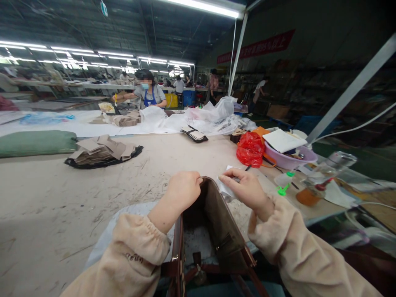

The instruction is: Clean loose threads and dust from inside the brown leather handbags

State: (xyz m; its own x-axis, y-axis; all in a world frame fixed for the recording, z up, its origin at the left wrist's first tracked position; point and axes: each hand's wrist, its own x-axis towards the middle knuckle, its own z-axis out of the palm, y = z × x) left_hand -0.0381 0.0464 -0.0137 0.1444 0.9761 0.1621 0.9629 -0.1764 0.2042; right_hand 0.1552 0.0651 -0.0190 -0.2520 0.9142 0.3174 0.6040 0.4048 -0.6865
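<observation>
A brown bag [224,222] stands open at the table's near edge, its dark lining showing and its straps hanging toward me. My left hand [185,190] is closed on the bag's far top corner, with fingers pinched at the rim. Just right of that corner is my right hand [244,187], its thumb and index finger brought close together; whatever lies between them is too small to make out. A white paper [227,187] shows behind the right fingers.
Grey-brown pieces [103,148] are stacked at left beside a green roll [37,142]. A red plastic bag [251,149], purple basin [291,159], green-capped bottle [284,179] and tilted clear bottle [331,169] are at right. A masked person [150,93] works across the table.
</observation>
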